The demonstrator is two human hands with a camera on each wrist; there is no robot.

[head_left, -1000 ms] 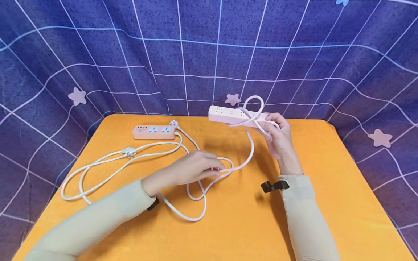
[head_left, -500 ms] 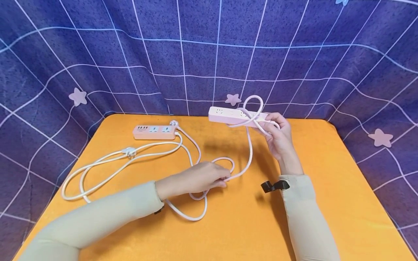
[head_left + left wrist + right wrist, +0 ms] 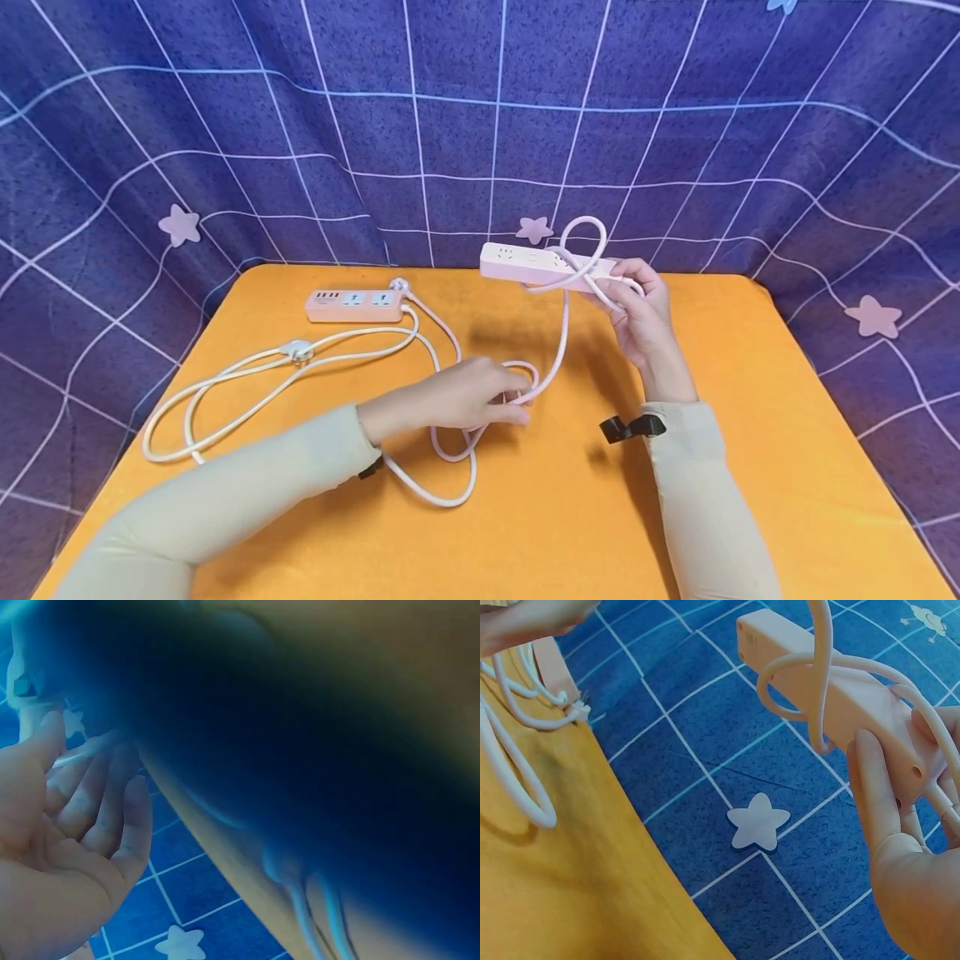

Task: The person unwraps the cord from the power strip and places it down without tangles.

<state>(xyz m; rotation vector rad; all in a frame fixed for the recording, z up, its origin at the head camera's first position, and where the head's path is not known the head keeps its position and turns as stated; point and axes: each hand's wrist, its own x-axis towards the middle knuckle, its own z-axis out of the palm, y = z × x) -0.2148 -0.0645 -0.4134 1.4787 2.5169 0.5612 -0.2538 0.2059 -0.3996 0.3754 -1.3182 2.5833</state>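
My right hand (image 3: 641,321) holds a pale pink power strip (image 3: 536,265) up above the far side of the orange table (image 3: 750,467). Its pink cord (image 3: 558,342) is looped over the strip and hangs down to the table. In the right wrist view the fingers (image 3: 877,787) curl round the strip's end (image 3: 832,697), with a cord loop (image 3: 821,667) across it. My left hand (image 3: 480,396) rests low over the table's middle and pinches a loop of that pink cord. The left wrist view is mostly blurred; the fingers (image 3: 97,810) show loosely curled.
A second pink power strip (image 3: 352,305) lies flat at the far left of the table. Its white cord (image 3: 247,383) sprawls in long loops toward the left edge. A blue grid-patterned cloth with stars (image 3: 534,228) hangs behind and around the table.
My left hand has slid right along the table with the pink cord, and the loop has bunched closer to the hanging stretch. The right hand and the strip have stayed in place.
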